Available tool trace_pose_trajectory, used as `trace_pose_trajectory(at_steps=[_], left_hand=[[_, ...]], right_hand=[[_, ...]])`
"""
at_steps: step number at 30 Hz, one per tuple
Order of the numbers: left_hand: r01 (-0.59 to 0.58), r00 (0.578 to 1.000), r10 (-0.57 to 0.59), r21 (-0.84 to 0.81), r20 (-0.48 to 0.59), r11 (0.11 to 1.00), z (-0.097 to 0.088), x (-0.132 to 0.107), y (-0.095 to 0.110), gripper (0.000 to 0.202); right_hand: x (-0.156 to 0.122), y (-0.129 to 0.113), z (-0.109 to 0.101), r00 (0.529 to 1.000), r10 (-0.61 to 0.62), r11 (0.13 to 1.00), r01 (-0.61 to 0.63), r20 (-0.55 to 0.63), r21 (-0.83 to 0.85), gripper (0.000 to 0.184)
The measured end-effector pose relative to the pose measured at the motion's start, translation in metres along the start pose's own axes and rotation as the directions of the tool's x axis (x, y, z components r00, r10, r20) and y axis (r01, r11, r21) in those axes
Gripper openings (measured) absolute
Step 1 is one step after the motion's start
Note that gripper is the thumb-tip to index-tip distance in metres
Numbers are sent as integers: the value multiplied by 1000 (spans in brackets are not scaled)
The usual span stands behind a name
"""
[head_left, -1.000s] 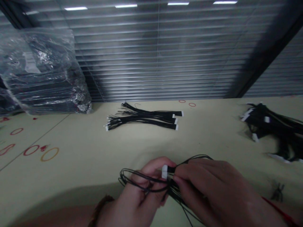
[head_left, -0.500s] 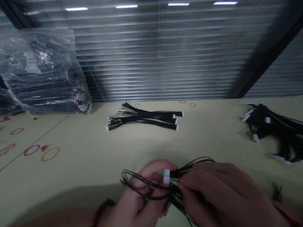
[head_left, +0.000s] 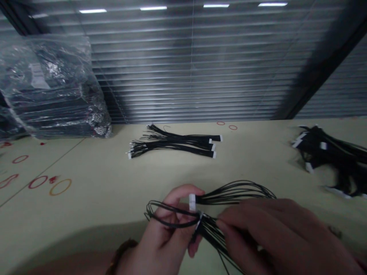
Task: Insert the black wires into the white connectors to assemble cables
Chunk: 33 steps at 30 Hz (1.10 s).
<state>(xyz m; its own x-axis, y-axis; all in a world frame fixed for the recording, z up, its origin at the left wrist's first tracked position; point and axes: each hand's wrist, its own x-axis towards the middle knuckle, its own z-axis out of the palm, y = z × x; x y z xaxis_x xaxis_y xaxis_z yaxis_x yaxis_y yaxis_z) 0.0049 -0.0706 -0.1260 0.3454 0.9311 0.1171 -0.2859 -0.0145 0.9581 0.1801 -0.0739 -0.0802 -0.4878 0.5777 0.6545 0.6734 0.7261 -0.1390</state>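
My left hand [head_left: 163,240] pinches the black wires [head_left: 237,191] by their white plug [head_left: 192,201], just above the table [head_left: 114,198]. My right hand [head_left: 275,236] squeezes them too. I think I'm tidying them; next needs a gentle pull.

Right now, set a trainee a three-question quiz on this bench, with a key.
1. True or false: the left hand holds the white plug of the black wires.
2. Where on the table is the plastic-wrapped stack? A far left; B far right; C centre.
3. Which hand grips the same wires further right?
Key: 1 true; 2 A; 3 the right hand.
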Motion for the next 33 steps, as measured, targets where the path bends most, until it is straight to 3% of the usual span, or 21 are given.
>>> trace_pose_trajectory(at_steps=[5,10,18,23,28,33], left_hand=[[16,995,-20,47,102,999,-1,-7,-3,18],[-36,990,35,3,139,999,0,-2,-5,18],[-8,992,0,63,125,998,1,-3,0,20],[-12,990,9,19,141,1000,1,-3,-2,20],[25,987,-29,28,156,999,-1,-4,-6,20],[84,983,-89,41,159,996,-2,-7,-7,23]], right_hand=[[7,0,5,998,-11,989,21,67,-144,30],[9,-1,8,997,-31,985,43,70,-167,32],[2,0,9,998,-52,995,54,22,-79,37],[0,0,12,1000,24,998,-24,7,50,33],[-1,2,14,999,-35,997,35,5,75,25],[-6,0,15,1000,-10,999,9,18,53,27]])
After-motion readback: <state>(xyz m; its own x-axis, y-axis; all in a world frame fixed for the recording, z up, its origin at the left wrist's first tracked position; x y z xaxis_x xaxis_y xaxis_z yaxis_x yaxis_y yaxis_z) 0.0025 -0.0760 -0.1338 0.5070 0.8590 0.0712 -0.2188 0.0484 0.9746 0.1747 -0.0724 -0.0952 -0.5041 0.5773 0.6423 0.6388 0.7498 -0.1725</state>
